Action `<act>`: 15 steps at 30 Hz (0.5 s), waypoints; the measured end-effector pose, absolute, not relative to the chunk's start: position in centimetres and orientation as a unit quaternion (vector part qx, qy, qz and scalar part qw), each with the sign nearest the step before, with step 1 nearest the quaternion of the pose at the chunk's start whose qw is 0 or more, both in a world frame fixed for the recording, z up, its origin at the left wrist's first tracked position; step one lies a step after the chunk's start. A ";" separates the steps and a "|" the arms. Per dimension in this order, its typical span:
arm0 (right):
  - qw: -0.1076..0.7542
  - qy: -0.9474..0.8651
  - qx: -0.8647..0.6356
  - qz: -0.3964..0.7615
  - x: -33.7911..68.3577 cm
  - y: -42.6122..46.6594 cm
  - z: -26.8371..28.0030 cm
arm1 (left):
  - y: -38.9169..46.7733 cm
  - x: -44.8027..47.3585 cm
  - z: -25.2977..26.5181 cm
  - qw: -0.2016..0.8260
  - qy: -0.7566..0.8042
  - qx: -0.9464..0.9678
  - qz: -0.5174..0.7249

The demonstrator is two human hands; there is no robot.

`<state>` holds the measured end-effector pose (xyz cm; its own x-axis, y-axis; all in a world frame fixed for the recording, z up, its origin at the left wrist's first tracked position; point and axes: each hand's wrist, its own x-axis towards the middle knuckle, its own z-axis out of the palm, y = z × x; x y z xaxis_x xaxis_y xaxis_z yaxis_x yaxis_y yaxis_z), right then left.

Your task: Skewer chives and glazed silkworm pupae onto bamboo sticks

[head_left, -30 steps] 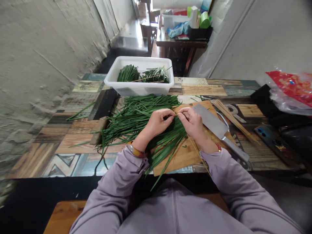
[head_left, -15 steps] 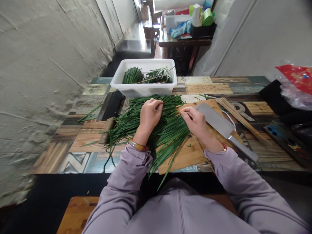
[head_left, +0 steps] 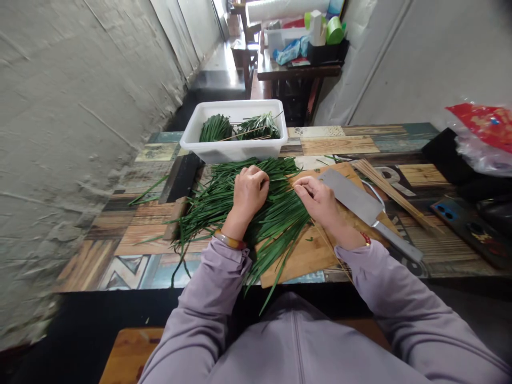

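Observation:
A heap of long garlic chives (head_left: 224, 186) lies in front of me, its leaves fanning over a wooden cutting board (head_left: 316, 256). My left hand (head_left: 251, 193) is closed just above the heap, and a thin pale strand, seemingly a chive, runs from its fingers toward the right. Close beside it, my right hand (head_left: 316, 197) pinches with thumb and forefinger. A thin bamboo skewer (head_left: 330, 245) slants down under that hand, in line with its fingertips. The tips of both hands' fingers are partly hidden. A cleaver (head_left: 352, 196) rests on the board, right of my right hand.
Behind the heap stands a white plastic tub (head_left: 234, 152) with chive bundles and skewers inside. More bamboo skewers (head_left: 394, 192) lie right of the cleaver. A phone (head_left: 468, 229) and a red-and-clear plastic bag (head_left: 486, 136) are at far right. A rough wall (head_left: 68, 106) borders the left side.
The view has shifted slightly. My left hand has turned a little and a thin strand now shows between the hands. My right hand keeps its pinch almost in place.

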<state>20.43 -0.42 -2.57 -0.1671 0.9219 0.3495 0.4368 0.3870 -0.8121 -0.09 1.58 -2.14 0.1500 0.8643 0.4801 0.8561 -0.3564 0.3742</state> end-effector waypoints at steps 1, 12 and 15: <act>0.434 -0.711 -0.477 0.281 20.4 -0.4 -2.6 | 1.6 -0.1 -2.1 0.023 0.562 0.753 0.341; 0.437 -0.713 -0.469 0.284 20.4 -0.5 -2.5 | 1.6 0.3 -1.9 0.145 0.553 0.698 0.432; 0.437 -0.712 -0.471 0.283 20.4 -0.5 -2.4 | 1.6 0.3 -2.0 0.153 0.535 0.706 0.438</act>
